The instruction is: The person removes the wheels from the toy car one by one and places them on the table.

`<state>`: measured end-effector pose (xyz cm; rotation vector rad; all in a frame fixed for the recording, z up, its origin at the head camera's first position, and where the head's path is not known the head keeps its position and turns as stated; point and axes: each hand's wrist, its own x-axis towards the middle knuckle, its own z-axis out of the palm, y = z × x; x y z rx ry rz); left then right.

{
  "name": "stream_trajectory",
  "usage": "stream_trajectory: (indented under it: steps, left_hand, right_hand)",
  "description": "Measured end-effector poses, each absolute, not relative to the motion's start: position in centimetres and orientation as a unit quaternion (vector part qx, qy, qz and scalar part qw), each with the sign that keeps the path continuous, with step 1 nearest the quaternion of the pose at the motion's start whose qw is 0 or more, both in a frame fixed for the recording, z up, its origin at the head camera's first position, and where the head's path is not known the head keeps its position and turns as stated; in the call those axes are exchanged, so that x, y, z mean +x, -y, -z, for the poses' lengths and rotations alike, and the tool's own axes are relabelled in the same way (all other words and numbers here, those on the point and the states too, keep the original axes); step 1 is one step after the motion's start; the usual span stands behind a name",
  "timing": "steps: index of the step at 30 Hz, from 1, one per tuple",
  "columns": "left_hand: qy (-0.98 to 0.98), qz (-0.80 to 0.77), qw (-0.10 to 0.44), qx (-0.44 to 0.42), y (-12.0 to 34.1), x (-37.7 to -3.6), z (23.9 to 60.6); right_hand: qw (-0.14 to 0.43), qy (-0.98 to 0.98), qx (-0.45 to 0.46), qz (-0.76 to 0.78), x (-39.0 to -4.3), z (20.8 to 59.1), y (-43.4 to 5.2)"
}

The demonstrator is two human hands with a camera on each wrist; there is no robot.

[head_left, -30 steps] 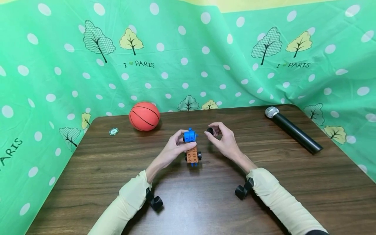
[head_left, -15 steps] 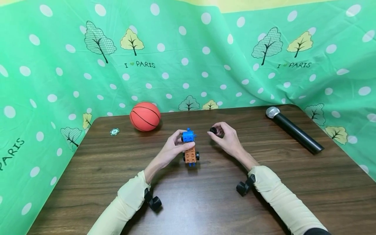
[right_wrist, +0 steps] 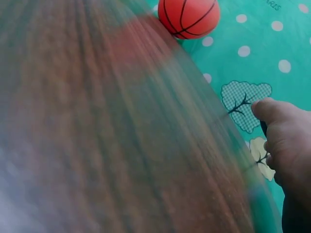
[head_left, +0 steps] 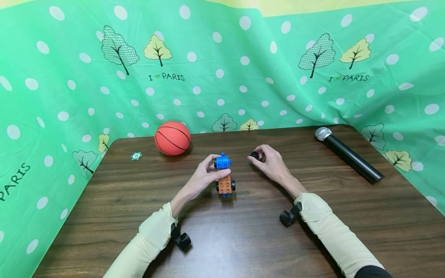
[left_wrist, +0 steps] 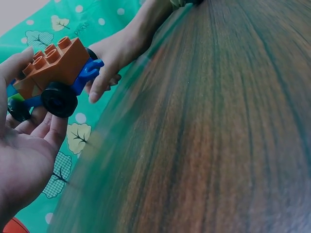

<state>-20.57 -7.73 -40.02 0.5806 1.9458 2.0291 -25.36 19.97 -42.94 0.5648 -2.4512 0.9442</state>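
Left hand (head_left: pixel 205 175) grips the toy block car (head_left: pixel 224 175) above the table (head_left: pixel 243 239). Right hand (head_left: pixel 271 164) pinches a small black wheel (head_left: pixel 255 155).

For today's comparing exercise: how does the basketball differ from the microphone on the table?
The basketball is round and orange with black lines; the microphone is a long black cylinder with a silver mesh head. The basketball sits at the far left of the table, the microphone lies on its side at the far right. Both rest untouched by either hand.
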Motion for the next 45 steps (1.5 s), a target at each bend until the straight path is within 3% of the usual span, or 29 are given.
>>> stream_trajectory:
  steps: [20,45]
  left_hand:
    - [-0.665,-0.707,0.14,0.197,7.6,-20.6,40.2]
    - [-0.665,-0.704,0.14,0.204,7.4,-20.5,40.2]
  right_hand:
    - [0.168,0.94,0.124,-0.269,-26.4,43.0,-22.1]
    - [0.145,0.942,0.137,-0.268,-26.6,43.2,-22.6]
